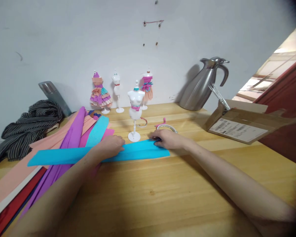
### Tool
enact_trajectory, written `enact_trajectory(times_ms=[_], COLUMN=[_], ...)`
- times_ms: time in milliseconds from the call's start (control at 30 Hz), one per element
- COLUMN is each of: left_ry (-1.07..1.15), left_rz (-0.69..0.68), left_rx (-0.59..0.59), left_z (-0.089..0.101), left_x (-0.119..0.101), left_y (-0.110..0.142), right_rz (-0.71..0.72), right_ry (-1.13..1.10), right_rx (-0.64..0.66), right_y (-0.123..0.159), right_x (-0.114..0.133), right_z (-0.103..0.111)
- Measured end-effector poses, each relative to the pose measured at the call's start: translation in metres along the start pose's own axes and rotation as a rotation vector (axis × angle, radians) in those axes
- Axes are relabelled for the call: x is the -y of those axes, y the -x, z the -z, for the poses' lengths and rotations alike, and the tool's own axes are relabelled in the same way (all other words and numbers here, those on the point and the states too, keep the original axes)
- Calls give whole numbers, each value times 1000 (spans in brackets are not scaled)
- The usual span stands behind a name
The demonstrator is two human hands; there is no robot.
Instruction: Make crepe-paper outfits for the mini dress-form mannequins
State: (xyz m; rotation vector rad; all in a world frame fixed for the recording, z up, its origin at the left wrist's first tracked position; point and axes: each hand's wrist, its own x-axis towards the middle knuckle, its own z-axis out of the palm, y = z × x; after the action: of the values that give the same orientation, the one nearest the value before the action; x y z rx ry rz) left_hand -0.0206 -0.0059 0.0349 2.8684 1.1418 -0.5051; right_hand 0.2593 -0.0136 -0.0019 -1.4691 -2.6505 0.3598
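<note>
A long bright blue crepe paper strip (pixel 140 152) lies across the table and over other coloured paper at the left. My left hand (pixel 111 145) is on the strip's middle, its curled fingers gripping the upper edge. Over the strip's right end, my right hand (pixel 168 139) is closed around a dark-handled tool, apparently scissors (pixel 157 139); its blades are mostly hidden. Just behind the strip stands a small white mannequin (pixel 135 113) with a teal band at its neck and a pink one at its waist.
Crepe paper sheets (pixel 61 138) are heaped at the left beside a striped cloth (pixel 32 126). Several mannequins, including a dressed one (pixel 100 93), line the wall. Tape rolls (pixel 167 126) lie behind my right hand. A metal jug (pixel 201 84) and cardboard box (pixel 239 123) stand at the right.
</note>
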Motion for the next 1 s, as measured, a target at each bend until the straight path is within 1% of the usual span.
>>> enact_trajectory(times_ms=[100,300,500,633,700,800,867,1000], left_ry=[-2,22,64,144,177,216,257,292], left_rz=[2,-6,27,27,21,3,-19,-35], left_rx=[-5,-23,-36,-63,-67,-72,-76,-21], left_z=[-2,-4,-4,-5,-4,-4,-4,-3], left_x=[1,2,4,8,9,13,15,17], left_y=[-1,-2,-5,-4,-3,-2,-2,-2], right_rz=[19,-43,-71,-64,-82,-111,-103,-90], right_ry=[45,95,123,101,81,32,4,-7], right_rx=[-35,-54,-58,-41,-34,-49,-60,-90], right_y=[0,0,-1,-1,-1,-2,-2,-2], right_x=[0,1,0,-1,-1,-2,-2,-4], right_z=[0,-2,-1,-1,-1,0,0,-1])
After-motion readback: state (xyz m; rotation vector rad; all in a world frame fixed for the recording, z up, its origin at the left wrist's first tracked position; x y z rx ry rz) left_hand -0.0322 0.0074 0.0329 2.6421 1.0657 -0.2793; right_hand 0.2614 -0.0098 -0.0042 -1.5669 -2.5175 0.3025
